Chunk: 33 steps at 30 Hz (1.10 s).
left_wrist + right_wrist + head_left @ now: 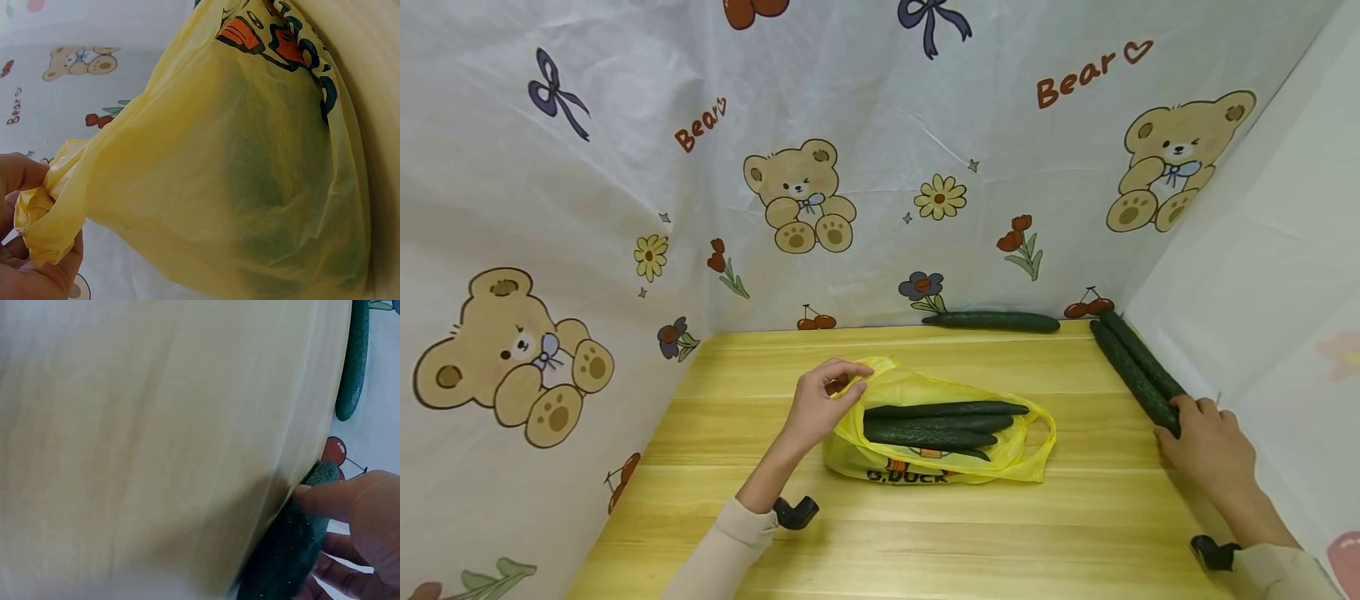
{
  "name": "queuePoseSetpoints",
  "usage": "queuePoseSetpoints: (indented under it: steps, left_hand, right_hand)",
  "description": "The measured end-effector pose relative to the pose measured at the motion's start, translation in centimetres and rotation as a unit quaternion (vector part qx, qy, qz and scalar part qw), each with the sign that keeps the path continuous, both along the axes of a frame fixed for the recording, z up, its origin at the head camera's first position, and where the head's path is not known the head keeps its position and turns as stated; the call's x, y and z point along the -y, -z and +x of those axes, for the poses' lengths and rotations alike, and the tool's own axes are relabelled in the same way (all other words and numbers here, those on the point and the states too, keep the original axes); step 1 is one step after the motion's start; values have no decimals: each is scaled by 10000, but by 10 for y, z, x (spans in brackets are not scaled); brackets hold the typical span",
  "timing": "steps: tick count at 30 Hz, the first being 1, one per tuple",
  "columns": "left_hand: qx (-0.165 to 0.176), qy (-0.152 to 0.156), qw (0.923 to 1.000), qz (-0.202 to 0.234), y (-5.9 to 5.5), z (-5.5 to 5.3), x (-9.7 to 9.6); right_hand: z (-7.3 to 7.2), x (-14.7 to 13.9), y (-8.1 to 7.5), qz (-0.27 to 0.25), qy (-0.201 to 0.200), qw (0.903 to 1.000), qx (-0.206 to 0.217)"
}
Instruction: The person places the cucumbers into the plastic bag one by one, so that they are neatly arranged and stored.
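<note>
Left hand (823,404): thumb and fingers pinched together on the rim of the yellow bag (850,458), at its left end. Bag lies mid-table, mouth open, G.DUCK print on the near side. Several bagged cucumbers (925,432) lie lengthwise inside.

Right hand (1213,442): thumb and fingers curled round the near end of the gripped cucumber (1129,375), at the table's right side. The neighbouring cucumber (1145,355) lies alongside it, wall side; can't tell if the fingers hold that one too. Back cucumber (992,321) lies along the rear edge of the table (955,542), by the bear-print cloth (865,83).
</note>
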State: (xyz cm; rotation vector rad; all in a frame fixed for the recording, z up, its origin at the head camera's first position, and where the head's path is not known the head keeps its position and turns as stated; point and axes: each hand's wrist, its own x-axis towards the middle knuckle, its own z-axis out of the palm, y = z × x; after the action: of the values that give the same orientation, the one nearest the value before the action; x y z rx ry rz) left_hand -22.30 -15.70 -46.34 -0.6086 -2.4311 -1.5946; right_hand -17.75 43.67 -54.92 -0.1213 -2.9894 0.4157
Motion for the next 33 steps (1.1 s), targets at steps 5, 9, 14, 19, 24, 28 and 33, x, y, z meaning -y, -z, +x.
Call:
queuePoseSetpoints:
  steps: [5,9,14,19,24,28,33]
  left_hand:
    - [4,3,10000,13,2,0,0]
    - [-12,-6,10000,31,3,0,1]
    - [6,-3,10000,68,3,0,1]
    - [-1,21,10000,92,5,-1,0]
    - [9,36,9999,114,6,-1,-1]
    - [22,23,9999,123,6,-1,0]
    - [-11,38,9999,105,6,-2,0]
  right_hand:
    - [-2,-3,3,5,17,10000,51]
    - [-5,-5,4,-32,14,10000,59]
    - [-8,-8,3,-51,146,9997,203]
    - [-10,-15,3,-130,175,9995,239]
    - [-10,-23,-8,-366,193,9983,405]
    - [-11,-24,-14,-583,262,9977,211]
    - [-13,-20,-18,-801,311,9961,-186]
